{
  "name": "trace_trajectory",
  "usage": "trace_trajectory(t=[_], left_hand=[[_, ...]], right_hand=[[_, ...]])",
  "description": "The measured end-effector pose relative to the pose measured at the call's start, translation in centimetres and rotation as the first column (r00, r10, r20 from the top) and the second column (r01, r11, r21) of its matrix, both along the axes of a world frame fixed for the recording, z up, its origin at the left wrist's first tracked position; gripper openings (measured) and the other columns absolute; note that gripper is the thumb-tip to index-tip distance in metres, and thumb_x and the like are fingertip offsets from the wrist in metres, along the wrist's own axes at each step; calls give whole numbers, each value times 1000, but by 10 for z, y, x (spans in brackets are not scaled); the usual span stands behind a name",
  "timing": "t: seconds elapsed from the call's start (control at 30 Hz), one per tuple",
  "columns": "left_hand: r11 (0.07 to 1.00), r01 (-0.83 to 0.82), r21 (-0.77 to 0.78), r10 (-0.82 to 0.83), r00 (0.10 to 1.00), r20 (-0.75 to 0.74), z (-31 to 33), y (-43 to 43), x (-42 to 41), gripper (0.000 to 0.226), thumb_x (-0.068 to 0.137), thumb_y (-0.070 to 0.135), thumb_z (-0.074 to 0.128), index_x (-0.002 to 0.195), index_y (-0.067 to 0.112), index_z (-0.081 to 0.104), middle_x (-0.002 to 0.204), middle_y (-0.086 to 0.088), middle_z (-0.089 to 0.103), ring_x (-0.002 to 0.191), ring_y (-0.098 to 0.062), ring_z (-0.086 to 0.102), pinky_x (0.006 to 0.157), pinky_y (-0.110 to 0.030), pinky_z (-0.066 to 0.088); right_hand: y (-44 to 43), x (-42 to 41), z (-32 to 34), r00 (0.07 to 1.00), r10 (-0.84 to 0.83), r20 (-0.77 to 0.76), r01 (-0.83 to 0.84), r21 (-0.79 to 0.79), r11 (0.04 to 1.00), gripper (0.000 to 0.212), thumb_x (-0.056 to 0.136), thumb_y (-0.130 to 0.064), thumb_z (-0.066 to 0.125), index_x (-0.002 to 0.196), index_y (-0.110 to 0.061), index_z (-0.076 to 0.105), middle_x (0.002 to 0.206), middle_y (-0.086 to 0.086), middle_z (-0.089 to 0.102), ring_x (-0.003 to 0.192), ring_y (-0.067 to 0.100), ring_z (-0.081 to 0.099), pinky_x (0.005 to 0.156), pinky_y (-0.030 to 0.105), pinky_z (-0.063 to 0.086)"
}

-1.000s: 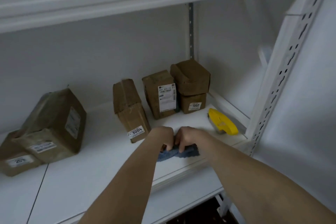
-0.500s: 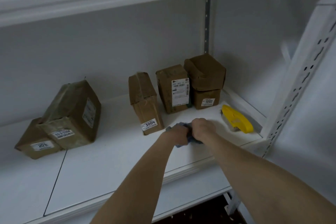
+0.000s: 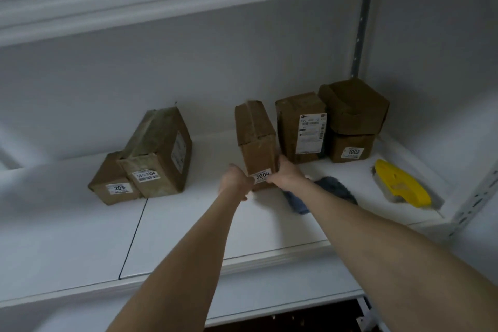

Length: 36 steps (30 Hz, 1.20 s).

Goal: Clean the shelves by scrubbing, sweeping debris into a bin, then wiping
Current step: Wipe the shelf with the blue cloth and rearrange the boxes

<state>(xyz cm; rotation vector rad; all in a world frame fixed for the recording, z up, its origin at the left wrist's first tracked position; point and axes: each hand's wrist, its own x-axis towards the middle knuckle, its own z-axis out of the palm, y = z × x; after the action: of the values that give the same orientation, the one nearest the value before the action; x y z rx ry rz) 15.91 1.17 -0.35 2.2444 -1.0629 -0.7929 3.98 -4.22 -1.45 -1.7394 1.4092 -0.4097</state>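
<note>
White metal shelf [image 3: 188, 237]: the tall brown cardboard box labelled 3004 [image 3: 256, 137] standing on it is clasped low by left hand [image 3: 234, 179] and right hand [image 3: 287, 174], apparently to clear ground for the crumpled blue cloth [image 3: 334, 187] lying beside.

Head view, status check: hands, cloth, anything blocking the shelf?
Left hand and right hand both grip box 3004. Blue cloth lies unheld on the shelf beside it. Other boxes crowd the back; yellow brush rests far right.

You see six brown cardboard boxes: left of centre, a small box marked 20 [image 3: 114, 183] touches a larger taped box [image 3: 159, 151]; at centre, box 3004 [image 3: 256, 140]; right of it a white-labelled box [image 3: 300, 129], then box 1002 [image 3: 351, 149] with an unlabelled box [image 3: 353, 108] stacked on top.
</note>
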Motion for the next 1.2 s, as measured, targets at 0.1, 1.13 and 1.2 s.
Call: trace_trajectory(t=[0.1,1.13,1.2], left_hand=[[993,-2,-121,-27,971,-238,11,-1,8,40,86,17,62,120,14,41,108,-11,60,90,-27,66,70,-38,59],[956,286,-62,-271,946,178,-5,4,-30,36,90,12,49,125,14,57,134,-8,46,116,-28,54,99,-31,43],[873,487,15,-471,836,282,-11,-1,-67,30,90,18,53,120,13,60,127,-8,52,113,-27,56,97,-35,45]], right_hand=[[1,25,-4,999,-42,26,41,15,999,52,84,-22,68,132,-23,48,126,5,59,114,26,56,97,41,48],[13,0,-10,921,-264,-287,184,-277,943,30,95,-20,51,125,-15,57,130,10,49,117,29,52,90,34,46],[12,-38,-13,898,-317,-304,228,-295,928,30,95,-20,51,124,-15,56,130,10,48,116,29,52,93,35,46]])
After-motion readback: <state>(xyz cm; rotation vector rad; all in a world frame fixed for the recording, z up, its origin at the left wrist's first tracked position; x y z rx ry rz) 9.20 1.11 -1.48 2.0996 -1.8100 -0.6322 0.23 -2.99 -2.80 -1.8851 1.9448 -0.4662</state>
